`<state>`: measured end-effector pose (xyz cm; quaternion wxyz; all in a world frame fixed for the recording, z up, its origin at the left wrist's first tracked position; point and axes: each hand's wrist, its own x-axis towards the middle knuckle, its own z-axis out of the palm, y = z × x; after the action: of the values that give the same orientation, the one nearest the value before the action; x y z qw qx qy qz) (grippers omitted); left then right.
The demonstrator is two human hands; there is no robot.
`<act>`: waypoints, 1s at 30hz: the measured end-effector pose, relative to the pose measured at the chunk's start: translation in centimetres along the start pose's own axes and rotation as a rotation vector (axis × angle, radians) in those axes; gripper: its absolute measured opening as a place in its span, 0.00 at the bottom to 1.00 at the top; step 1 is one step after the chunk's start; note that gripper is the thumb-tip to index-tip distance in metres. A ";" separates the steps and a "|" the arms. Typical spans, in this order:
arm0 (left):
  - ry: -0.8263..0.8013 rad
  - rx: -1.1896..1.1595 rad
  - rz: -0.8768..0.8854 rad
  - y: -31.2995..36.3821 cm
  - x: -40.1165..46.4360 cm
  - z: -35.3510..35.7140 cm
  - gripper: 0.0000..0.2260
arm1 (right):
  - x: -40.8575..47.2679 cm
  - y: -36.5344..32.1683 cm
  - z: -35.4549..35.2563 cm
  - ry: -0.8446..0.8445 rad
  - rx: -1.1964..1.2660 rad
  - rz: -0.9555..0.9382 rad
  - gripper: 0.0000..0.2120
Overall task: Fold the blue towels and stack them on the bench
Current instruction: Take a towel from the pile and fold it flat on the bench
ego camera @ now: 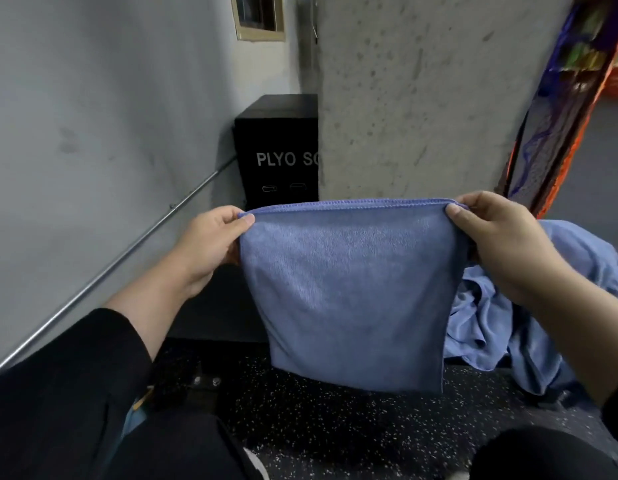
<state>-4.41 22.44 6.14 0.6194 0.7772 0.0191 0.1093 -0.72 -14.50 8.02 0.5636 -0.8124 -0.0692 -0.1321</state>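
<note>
Aloft, blue towel (349,292) pinched at its top corners (left hand (210,244), right hand (501,237)).

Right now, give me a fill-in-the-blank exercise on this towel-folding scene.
1. Both hands hold the blue towel by its ____ corners.
2. The black box behind it reads PLYO and stands against the ____.
3. The heap of unfolded towels lies on the person's ____ side.

Missing words: top; wall; right
</note>
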 end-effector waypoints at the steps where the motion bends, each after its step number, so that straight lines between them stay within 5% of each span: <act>1: -0.020 -0.011 -0.016 -0.7 0.5 0.1 0.10 | 0.5 0.7 0.6 -0.009 0.021 0.016 0.07; 8: 0.119 0.118 -0.056 -5.7 13.0 1.8 0.07 | 11.6 5.7 7.5 0.024 -0.106 0.117 0.10; 11: 0.170 0.524 -0.085 -9.5 16.8 3.8 0.19 | 14.8 9.0 10.6 -0.076 -0.438 0.211 0.23; 13: 0.095 0.644 0.008 -12.3 15.8 6.1 0.18 | 13.7 11.4 12.6 -0.165 -0.521 0.204 0.25; 16: -0.225 0.890 0.141 -17.9 11.0 9.6 0.19 | 7.5 14.7 15.6 -0.378 -0.621 0.113 0.24; 20: -0.649 1.186 0.035 -23.3 7.6 10.4 0.28 | 2.6 18.8 17.8 -0.877 -0.810 0.202 0.35; 30: -0.594 1.178 -0.027 -23.7 10.0 12.8 0.28 | 5.8 25.0 16.6 -0.782 -0.999 -0.054 0.32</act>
<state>10.37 17.38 -18.00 0.0708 0.9829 -0.0861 -0.1462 13.60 -8.07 -18.21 0.0458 -0.9636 -0.2204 0.1440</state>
